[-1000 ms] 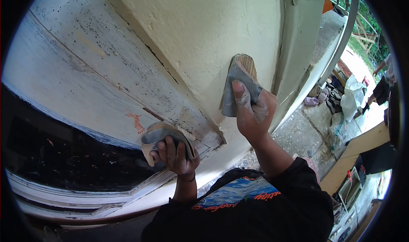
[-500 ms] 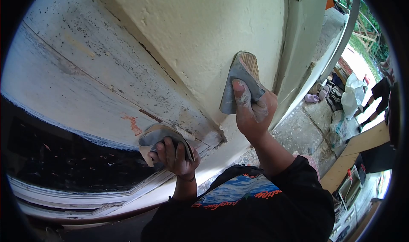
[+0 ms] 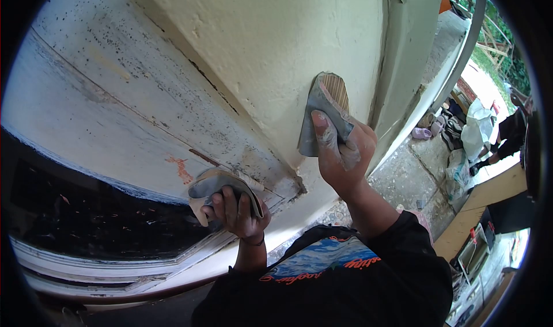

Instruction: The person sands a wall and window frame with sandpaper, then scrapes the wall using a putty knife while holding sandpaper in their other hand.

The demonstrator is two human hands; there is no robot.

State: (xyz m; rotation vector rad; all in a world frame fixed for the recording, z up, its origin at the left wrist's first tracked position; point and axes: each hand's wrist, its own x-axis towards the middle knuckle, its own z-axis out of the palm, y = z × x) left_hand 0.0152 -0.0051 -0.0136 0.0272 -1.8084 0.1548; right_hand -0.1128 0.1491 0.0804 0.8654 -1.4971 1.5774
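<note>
My right hand (image 3: pixel 345 151), dusted with white powder, grips a block with grey sandpaper (image 3: pixel 313 105) folded round it; striped wood grain shows at its top. The block rests against the cream wall (image 3: pixel 276 45). Lower down on the left, my left hand (image 3: pixel 237 210) has its fingers curled round a bent grey sanding sheet (image 3: pixel 210 183) beside the white window frame (image 3: pixel 132 171). The frame's paint is worn and speckled, with a reddish patch (image 3: pixel 180 168) near the sheet.
Dark glass (image 3: pixel 103 217) lies at lower left. To the right, a dusty floor (image 3: pixel 406 174) holds shoes (image 3: pixel 422 133) and plastic bags (image 3: pixel 478 128). A cardboard piece (image 3: pixel 478 200) stands nearer. A person's dark-clothed legs (image 3: pixel 510 134) show at the far right.
My right hand and its block have shifted very slightly down. The left hand looks the same. At the far right, the person's legs have moved a little.
</note>
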